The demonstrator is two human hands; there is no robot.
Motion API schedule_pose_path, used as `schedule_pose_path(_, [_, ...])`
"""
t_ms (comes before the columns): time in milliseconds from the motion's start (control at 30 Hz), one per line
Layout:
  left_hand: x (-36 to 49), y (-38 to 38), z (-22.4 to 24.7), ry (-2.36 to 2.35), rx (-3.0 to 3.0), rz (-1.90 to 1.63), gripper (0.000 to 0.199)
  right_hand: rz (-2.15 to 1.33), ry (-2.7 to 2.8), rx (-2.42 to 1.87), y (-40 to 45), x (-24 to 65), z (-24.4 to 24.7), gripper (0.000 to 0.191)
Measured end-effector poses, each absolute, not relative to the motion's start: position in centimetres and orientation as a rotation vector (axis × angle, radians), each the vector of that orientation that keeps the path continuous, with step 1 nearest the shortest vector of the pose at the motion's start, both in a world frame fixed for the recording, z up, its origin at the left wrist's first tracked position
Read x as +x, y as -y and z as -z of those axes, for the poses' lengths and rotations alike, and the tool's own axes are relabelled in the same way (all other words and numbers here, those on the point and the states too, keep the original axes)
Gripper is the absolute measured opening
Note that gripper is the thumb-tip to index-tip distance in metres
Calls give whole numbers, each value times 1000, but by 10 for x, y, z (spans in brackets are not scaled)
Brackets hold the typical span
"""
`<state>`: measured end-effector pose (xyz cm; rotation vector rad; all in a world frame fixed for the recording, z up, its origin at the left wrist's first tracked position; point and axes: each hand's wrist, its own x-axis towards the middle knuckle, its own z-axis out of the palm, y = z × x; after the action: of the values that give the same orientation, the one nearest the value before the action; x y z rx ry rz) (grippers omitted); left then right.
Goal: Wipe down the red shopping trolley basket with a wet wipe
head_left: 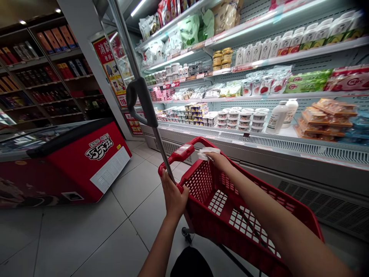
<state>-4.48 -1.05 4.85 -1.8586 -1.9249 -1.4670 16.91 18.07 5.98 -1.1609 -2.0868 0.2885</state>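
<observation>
A red plastic shopping cart (227, 234) with lattice walls stands in front of me; its basket holds nothing that I can see. My left hand (173, 194) is closed round the cart's near corner, beside the base of a tall metal pole (162, 144) with a grey plastic handle (142, 102). Over the basket reaches my right arm. My right hand (220, 159) pinches a crumpled white wipe (205, 152) against the red rim at the cart's handle end. Part of those fingers is hidden behind the wipe.
Along the right runs an open refrigerated shelf (259, 140) with tubs, cartons and two white bottles (278, 117). A red chest freezer (95, 161) stands left on the tiled floor (115, 231). Behind it are shelves of boxes (54, 42). A caster (186, 234) shows beneath the cart.
</observation>
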Motion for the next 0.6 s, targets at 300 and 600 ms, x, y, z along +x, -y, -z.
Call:
schedule_pose_path(300, [-45, 5, -45, 1849, -1846, 1413, 101, -420, 2329, -883, -107, 122, -43, 58])
schedule_pose_path(600, [-61, 9, -52, 1761, -1987, 1191, 92, -662, 2195, -690, -42, 92, -60, 49])
